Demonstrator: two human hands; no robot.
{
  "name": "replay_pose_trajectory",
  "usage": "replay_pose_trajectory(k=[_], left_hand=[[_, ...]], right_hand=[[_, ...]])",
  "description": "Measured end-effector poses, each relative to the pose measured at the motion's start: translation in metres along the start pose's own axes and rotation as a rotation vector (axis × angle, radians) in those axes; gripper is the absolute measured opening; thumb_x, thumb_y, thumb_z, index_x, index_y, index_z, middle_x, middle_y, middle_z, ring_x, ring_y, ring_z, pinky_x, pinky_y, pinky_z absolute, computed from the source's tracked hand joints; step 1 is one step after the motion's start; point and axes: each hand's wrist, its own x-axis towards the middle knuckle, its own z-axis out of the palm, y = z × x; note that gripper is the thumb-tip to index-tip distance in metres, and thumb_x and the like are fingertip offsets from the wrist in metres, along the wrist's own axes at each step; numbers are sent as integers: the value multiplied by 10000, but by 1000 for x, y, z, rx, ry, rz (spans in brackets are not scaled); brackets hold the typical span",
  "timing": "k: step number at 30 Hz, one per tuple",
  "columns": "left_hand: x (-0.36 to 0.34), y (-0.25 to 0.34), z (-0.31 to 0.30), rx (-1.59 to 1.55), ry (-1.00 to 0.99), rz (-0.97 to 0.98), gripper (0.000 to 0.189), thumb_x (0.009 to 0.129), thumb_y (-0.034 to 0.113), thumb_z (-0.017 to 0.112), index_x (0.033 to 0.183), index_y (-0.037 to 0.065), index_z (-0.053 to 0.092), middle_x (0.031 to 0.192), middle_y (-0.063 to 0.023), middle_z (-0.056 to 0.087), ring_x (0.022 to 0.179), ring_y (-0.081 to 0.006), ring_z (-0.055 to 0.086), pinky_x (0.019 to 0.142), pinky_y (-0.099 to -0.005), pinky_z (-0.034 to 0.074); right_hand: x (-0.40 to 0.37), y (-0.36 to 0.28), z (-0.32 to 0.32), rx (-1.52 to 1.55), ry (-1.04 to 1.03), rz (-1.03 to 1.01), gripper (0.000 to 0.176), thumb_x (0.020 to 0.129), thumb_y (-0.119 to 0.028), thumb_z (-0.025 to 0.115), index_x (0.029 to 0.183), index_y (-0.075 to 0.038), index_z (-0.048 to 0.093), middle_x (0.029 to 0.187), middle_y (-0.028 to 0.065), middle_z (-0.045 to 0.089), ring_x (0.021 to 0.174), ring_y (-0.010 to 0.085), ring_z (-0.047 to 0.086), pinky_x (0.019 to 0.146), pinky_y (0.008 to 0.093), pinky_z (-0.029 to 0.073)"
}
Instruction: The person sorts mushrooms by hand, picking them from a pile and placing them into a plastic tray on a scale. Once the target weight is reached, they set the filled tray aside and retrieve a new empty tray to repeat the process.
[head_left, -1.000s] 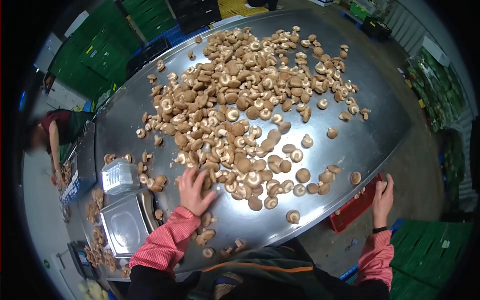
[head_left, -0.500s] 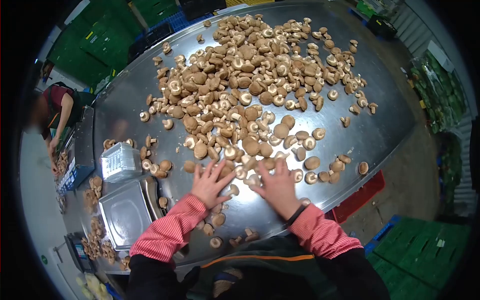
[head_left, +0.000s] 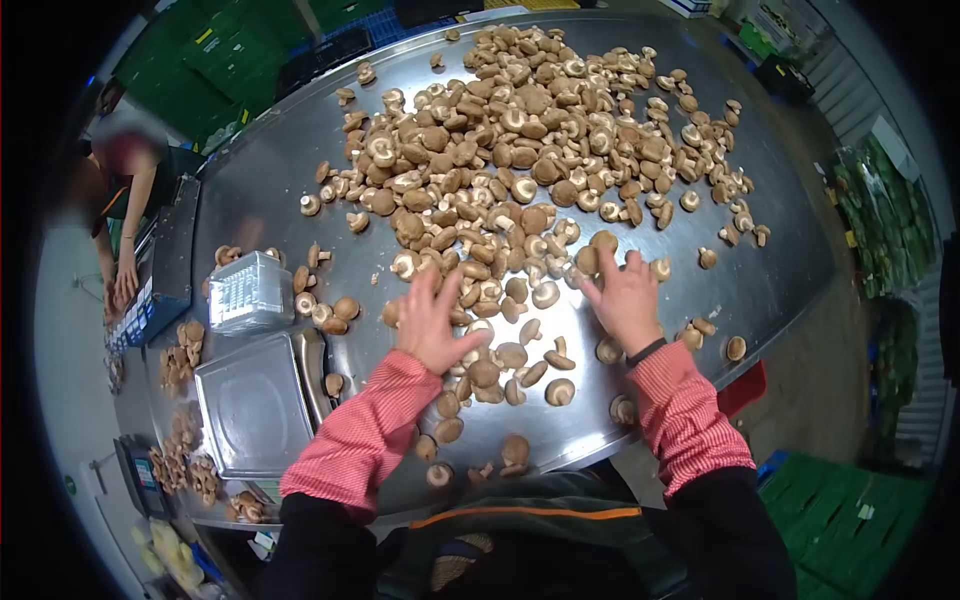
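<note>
A large heap of brown mushrooms (head_left: 530, 120) with pale stems covers much of the metal table (head_left: 780, 250). My left hand (head_left: 432, 322) lies spread at the heap's near left edge, its fingertips among mushrooms and its thumb beside a loose group (head_left: 484, 373). Out to the right, my right hand (head_left: 627, 303) has its fingers apart, the tips touching or close to a few mushrooms near a brown cap (head_left: 603, 241). Neither hand grips anything. Several loose mushrooms lie between my forearms, some cap up, some showing stems.
At the left stand clear plastic trays (head_left: 250, 293) and a scale with a metal plate (head_left: 256, 408). Small mushroom clusters (head_left: 180, 355) lie farther left, near a co-worker's hands (head_left: 122, 285). Green crates (head_left: 840, 530) stand at the lower right, a red crate (head_left: 742, 388) below the table edge.
My right hand has moved right and forward, and my left hand slightly forward. The gap between them is wider, with more loose mushrooms between them. The co-worker's arms have shifted. The camera view has moved.
</note>
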Motion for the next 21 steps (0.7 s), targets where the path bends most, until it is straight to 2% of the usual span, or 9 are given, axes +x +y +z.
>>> replay_pose_trajectory(k=[2, 4, 5, 7, 9, 12, 14, 17, 21], left_hand=[[4, 6, 20, 53, -135, 62, 795, 769, 562, 755, 1439, 203, 521, 1569, -243, 312, 1427, -489, 293, 1140, -568, 305], [-12, 9, 21, -41, -200, 102, 779, 796, 588, 724, 1453, 239, 492, 1571, -246, 285, 1449, -491, 240, 1133, -638, 268], [-21, 12, 20, -89, -233, 122, 771, 810, 601, 709, 1460, 256, 477, 1572, -248, 271, 1461, -493, 214, 1129, -673, 249], [-34, 24, -9, -107, -328, 103, 705, 797, 569, 735, 1398, 248, 556, 1546, -236, 318, 1456, -453, 264, 1125, -675, 252], [-46, 15, -20, -156, -368, 107, 653, 787, 511, 765, 1355, 233, 602, 1515, -225, 367, 1423, -431, 340, 1124, -657, 269], [-33, -8, -25, -340, -227, 78, 606, 761, 395, 808, 1309, 200, 641, 1457, -206, 435, 1344, -408, 443, 1117, -571, 338], [11, -6, -34, -318, -52, -45, 615, 753, 341, 815, 1317, 176, 631, 1429, -202, 462, 1313, -409, 467, 1105, -513, 373], [99, -41, -27, -210, 170, -3, 674, 756, 322, 815, 1363, 141, 585, 1424, -212, 467, 1311, -416, 467, 1094, -457, 409], [213, -87, -15, -83, 271, -130, 903, 762, 387, 824, 1520, 159, 388, 1491, -227, 414, 1355, -412, 423, 1135, -474, 369]], right_hand=[[-2, -8, 21, -136, 15, -94, 675, 855, -523, 684, 1380, -130, 526, 1183, 195, 553, 1075, 363, 541, 869, 514, 443], [-26, -26, 37, -36, -76, -241, 716, 843, -548, 686, 1393, -123, 517, 1264, 190, 516, 1146, 377, 519, 859, 517, 478], [-43, -37, 36, -106, -63, -331, 738, 827, -519, 717, 1398, -101, 508, 1260, 180, 506, 1148, 380, 515, 861, 514, 492], [-62, -52, 7, 191, -299, -392, 696, 805, -400, 772, 1376, -97, 513, 1205, 177, 514, 1145, 365, 526, 845, 471, 509], [-51, -36, -11, 370, -228, -591, 656, 813, -365, 768, 1345, -79, 513, 1182, 180, 513, 1049, 370, 573, 803, 457, 518], [14, -9, -22, 445, -374, -443, 597, 827, -321, 757, 1319, -77, 524, 1123, 181, 532, 944, 388, 599, 782, 460, 514], [83, 18, -15, 438, 3, -519, 509, 854, -296, 722, 1283, -84, 546, 1081, 197, 574, 920, 400, 615, 789, 475, 519], [187, 28, -29, 290, 119, -456, 599, 904, -419, 683, 1360, -65, 526, 1152, 209, 583, 1016, 397, 619, 853, 480, 513], [296, 6, -34, 169, 215, -449, 677, 888, -505, 673, 1372, -55, 529, 1202, 239, 588, 1073, 400, 609, 898, 464, 507]])
